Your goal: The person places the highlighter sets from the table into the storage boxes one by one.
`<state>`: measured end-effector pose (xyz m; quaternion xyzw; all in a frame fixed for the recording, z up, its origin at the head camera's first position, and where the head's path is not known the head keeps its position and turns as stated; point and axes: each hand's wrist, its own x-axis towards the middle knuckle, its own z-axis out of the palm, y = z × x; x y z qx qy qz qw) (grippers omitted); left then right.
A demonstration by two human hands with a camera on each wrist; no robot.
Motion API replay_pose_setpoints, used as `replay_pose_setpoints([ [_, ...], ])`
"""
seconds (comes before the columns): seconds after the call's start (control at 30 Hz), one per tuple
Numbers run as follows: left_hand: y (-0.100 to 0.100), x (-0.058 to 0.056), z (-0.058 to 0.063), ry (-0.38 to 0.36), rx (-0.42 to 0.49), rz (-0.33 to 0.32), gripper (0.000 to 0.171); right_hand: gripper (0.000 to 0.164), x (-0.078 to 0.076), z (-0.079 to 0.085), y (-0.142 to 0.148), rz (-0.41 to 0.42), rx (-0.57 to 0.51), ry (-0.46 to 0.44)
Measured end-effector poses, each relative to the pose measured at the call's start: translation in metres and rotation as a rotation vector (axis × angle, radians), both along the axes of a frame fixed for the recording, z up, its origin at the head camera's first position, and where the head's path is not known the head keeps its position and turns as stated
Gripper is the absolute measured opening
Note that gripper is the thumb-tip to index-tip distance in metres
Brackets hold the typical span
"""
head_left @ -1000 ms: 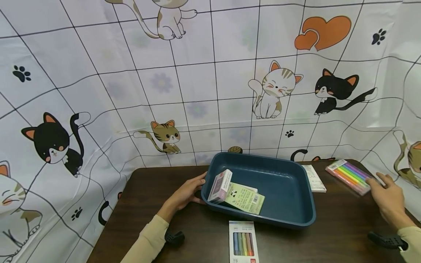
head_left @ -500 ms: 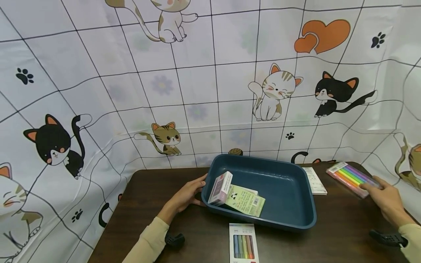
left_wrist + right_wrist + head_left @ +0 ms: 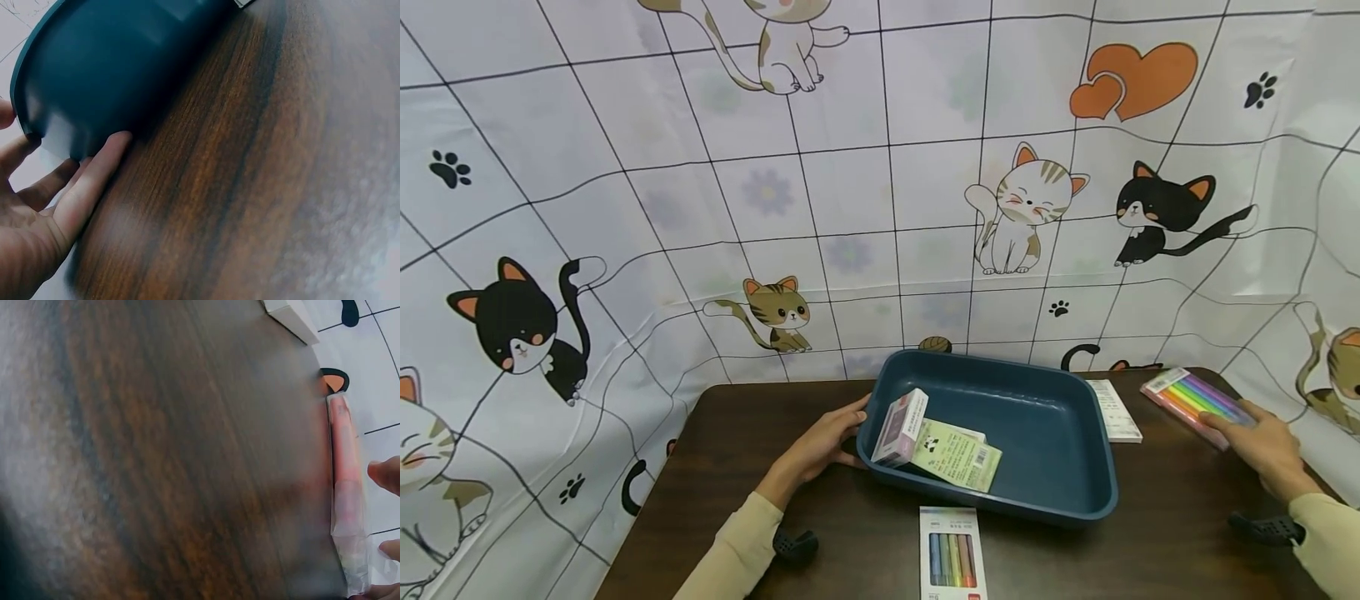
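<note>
In the head view, a dark blue plastic tray [image 3: 1037, 437] stands on the brown table. My left hand [image 3: 820, 446] touches its left end; in the left wrist view the fingers [image 3: 94, 178] lie fairly straight against the outer wall. A small pink-and-white box [image 3: 901, 429] and a light green printed packet [image 3: 958, 454] lie in the tray's left part. My right hand [image 3: 1262, 450] is over the near right side of a clear pack of rainbow-coloured pens [image 3: 1183, 396]. In the right wrist view, the uppermost visible fingertip [image 3: 384, 475] looks apart from the pack.
A white box with coloured pens [image 3: 951, 554] lies in front of the tray. A white printed box [image 3: 1116, 411] lies beside the tray's right end, partly hidden by it. Behind the table hangs a white sheet [image 3: 850, 192] with cat drawings.
My right hand has moved left and slightly toward me over the pen pack, its fingers now farther across it. The left hand and the tray stay in place.
</note>
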<state>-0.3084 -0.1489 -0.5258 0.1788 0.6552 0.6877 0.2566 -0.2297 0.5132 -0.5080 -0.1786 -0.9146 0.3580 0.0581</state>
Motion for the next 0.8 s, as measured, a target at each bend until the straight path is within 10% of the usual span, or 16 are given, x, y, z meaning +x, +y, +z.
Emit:
replay_pose_setpoints([
  [0.8, 0.001, 0.003, 0.004, 0.008, -0.015, 0.010, 0.057, 0.086, -0.004, -0.012, -0.005, -0.058, 0.055, 0.172],
])
